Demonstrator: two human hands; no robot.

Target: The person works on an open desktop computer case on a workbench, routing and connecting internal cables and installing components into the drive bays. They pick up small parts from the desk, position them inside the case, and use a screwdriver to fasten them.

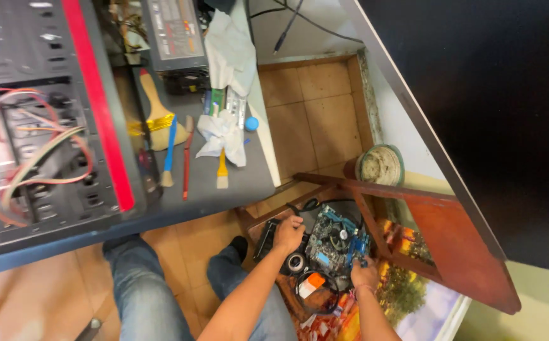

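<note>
Green motherboard (334, 243) out of the case (35, 126) – my left hand (289, 233) grips its edge, right hand (364, 273) pinches its corner; cables remain loose.

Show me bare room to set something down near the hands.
Free: the grey desk corner right of the brushes, and the floor tiles beyond it. Crowded: the low surface where left hand and right hand work on the circuit board.
</note>
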